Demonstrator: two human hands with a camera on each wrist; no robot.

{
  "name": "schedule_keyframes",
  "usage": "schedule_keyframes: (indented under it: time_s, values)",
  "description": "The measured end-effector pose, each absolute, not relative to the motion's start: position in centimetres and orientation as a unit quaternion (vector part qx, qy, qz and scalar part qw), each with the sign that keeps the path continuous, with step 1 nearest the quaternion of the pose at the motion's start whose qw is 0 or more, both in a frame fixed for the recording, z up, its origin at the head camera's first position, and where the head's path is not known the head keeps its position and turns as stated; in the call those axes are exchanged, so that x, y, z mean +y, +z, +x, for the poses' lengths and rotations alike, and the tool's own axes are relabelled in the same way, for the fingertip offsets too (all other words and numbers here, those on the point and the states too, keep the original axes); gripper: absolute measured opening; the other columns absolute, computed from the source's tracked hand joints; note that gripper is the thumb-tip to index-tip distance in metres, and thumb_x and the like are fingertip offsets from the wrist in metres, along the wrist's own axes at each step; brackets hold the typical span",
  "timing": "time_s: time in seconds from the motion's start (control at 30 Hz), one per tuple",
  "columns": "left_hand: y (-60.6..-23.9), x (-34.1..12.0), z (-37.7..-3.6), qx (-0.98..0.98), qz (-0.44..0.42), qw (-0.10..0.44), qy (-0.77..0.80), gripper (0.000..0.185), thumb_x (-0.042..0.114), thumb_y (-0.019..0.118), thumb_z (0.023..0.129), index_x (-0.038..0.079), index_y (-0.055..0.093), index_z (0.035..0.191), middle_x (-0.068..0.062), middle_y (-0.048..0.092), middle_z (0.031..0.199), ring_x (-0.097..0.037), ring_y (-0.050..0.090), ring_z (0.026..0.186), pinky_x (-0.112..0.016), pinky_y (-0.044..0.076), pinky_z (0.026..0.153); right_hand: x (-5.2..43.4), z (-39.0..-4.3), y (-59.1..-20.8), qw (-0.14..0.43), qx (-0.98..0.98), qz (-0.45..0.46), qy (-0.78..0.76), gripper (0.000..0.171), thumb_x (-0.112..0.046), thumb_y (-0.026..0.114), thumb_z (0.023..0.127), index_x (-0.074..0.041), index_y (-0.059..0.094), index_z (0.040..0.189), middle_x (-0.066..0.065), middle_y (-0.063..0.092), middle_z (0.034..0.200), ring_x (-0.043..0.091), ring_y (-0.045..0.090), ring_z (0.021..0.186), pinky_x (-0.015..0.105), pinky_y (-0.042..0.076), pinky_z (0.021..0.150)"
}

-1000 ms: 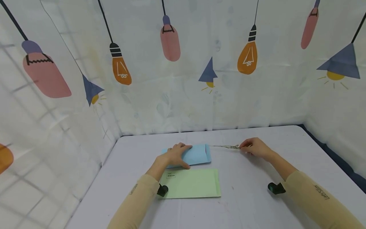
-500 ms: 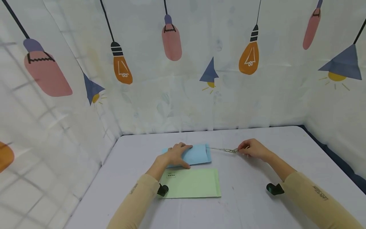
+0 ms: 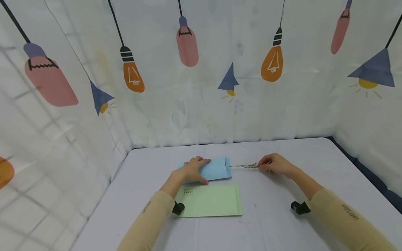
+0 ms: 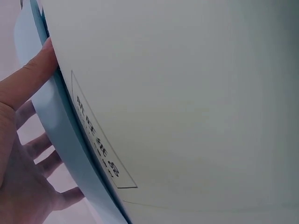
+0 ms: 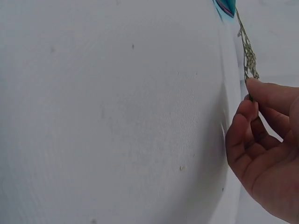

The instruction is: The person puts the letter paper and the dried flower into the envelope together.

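A light blue envelope (image 3: 215, 169) lies on the pale table (image 3: 276, 216), its open end facing right. My left hand (image 3: 193, 169) rests flat on its left part, fingers spread; the left wrist view shows the left hand (image 4: 21, 140) against the blue envelope (image 4: 51, 107). My right hand (image 3: 274, 162) pinches one end of a thin dried sprig (image 3: 245, 166), whose far tip reaches the envelope's mouth. In the right wrist view the right hand (image 5: 266, 140) pinches the sprig (image 5: 247, 51) by its lower end, and the blue envelope (image 5: 225, 6) shows at the top edge.
A pale green envelope (image 3: 209, 205) with a small printed label lies just in front of the blue one; the green envelope (image 4: 187, 93) fills the left wrist view. Curtains printed with lamps and bulbs close off the back and both sides of the table.
My right hand has slid left with the sprig, bringing its tip up to the blue envelope's opening. The left hand has stayed on the envelope.
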State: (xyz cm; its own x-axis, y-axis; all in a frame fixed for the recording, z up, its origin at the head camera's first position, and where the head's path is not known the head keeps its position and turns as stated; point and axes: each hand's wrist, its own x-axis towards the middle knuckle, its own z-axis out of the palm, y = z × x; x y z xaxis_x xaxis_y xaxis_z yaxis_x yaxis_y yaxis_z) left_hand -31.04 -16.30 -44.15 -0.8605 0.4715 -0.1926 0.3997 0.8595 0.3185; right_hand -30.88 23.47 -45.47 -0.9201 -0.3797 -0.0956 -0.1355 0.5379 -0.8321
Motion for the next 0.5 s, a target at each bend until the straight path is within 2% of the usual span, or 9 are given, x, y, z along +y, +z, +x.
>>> schedule_keyframes:
  time_s: [0.23, 0.5]
  values:
    - [-44.1, -16.4, -31.0, 0.955, 0.229, 0.127, 0.141, 0.097, 0.048, 0.087, 0.081, 0.026, 0.037, 0.161, -0.009, 0.035, 0.157, -0.034, 0.033, 0.144, -0.063, 0.027, 0.112, 21.8, -31.1, -45.5, 0.133, 0.858, -0.164, -0.468, 0.017, -0.011, 0.070, 0.097, 0.001, 0.072, 0.109, 0.008, 0.068, 0.102, 0.020, 0.058, 0.085, 0.031, 0.052, 0.072]
    - [-44.3, -16.3, -30.9, 0.954, 0.234, 0.134, 0.131, 0.099, 0.049, 0.087, 0.080, 0.027, 0.035, 0.162, -0.008, 0.035, 0.156, -0.033, 0.033, 0.143, -0.061, 0.028, 0.112, 19.8, -31.1, -46.6, 0.123, 0.850, -0.188, -0.477, 0.016, -0.010, 0.071, 0.097, 0.001, 0.072, 0.108, 0.008, 0.068, 0.099, 0.021, 0.059, 0.083, 0.031, 0.053, 0.071]
